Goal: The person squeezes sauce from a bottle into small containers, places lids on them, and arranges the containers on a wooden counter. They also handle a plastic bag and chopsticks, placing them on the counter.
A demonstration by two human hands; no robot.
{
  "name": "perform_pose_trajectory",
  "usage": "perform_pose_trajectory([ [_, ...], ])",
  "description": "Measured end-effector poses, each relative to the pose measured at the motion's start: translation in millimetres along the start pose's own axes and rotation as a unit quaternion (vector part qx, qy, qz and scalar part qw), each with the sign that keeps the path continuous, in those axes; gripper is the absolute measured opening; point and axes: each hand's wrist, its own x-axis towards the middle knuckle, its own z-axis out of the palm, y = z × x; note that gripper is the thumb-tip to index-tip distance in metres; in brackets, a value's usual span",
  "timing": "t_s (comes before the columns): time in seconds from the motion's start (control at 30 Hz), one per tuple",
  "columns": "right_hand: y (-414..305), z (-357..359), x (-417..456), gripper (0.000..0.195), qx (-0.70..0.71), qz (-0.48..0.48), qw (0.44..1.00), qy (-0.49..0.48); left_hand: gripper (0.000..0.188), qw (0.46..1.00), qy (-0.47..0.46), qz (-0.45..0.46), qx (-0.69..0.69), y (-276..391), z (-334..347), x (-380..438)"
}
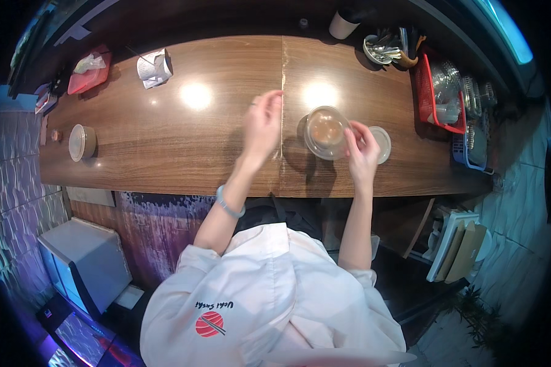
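My right hand (363, 144) grips the rim of a round clear plastic container (326, 133) and holds it above the wooden table. Under and beside that hand lies a round translucent lid (382, 145), partly covered by the fingers. My left hand (262, 121) is raised over the table to the left of the container, with its fingers bent together and nothing visible in them; it is slightly blurred. Far to the left stands a lidded round plastic tub (82, 142).
A red plastic basket (423, 94) with clear containers stands at the right, beside a blue basket (461, 153). Behind are a bowl of cutlery (371, 51) and a white cup (343, 25). Crumpled printed paper (154, 69) and a pink container (88, 82) lie back left.
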Motion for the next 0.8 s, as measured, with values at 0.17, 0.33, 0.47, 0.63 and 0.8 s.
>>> perform_pose_trajectory([
  [0.17,28,5,54,0.026,-0.223,-0.073,0.972,0.0,0.038,0.995,-0.039,0.064,0.069,-44,93,14],
  [0.33,54,5,53,0.018,-0.304,-0.111,0.945,0.054,0.025,0.993,-0.009,0.101,0.057,-44,119,11],
  [0.47,55,16,48,0.019,-0.281,-0.085,0.954,0.064,0.023,0.995,-0.008,0.078,0.055,-43,119,9],
  [0.63,73,36,38,0.02,-0.184,-0.056,0.971,0.141,0.021,0.995,0.012,0.082,0.059,-46,115,10],
  [0.8,97,41,45,0.023,-0.02,0.021,0.984,0.174,0.02,0.995,0.009,0.078,0.063,-49,113,15],
])
